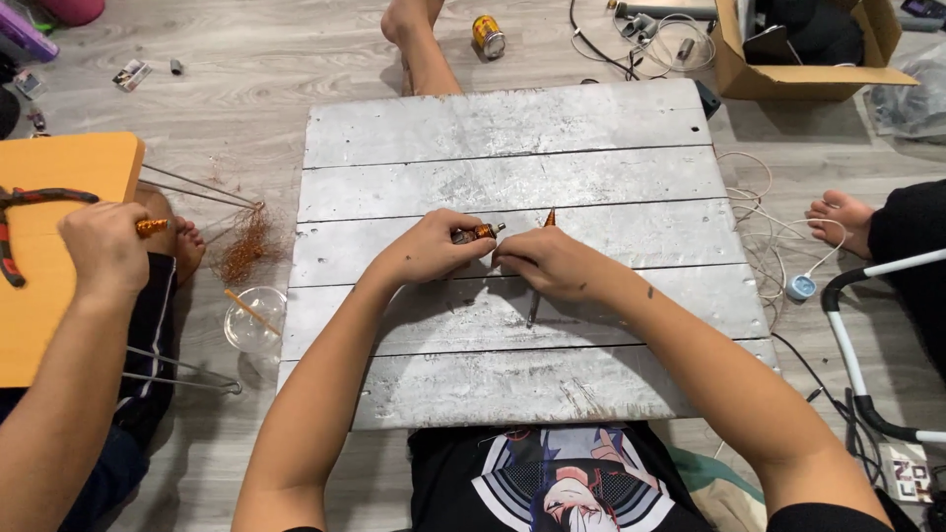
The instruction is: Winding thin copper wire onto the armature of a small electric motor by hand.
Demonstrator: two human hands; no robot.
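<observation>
a silver-painted plank board [512,296] lies on grey wood flooring. at its centre the left hand [429,246] is closed around a small copper-wound part [477,233], and the right hand [548,261] grips a thin pointed tool [538,296], touching the left. a co-worker's hand [101,248] is clenched over an orange table [59,167] beside the board.

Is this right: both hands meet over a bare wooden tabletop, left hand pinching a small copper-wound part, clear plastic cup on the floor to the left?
Not quite. In the head view the surface is a silver-painted plank board, not bare wood. The rest holds: left hand pinches the small copper-wound part, right hand meets it, and the clear plastic cup sits left.
</observation>
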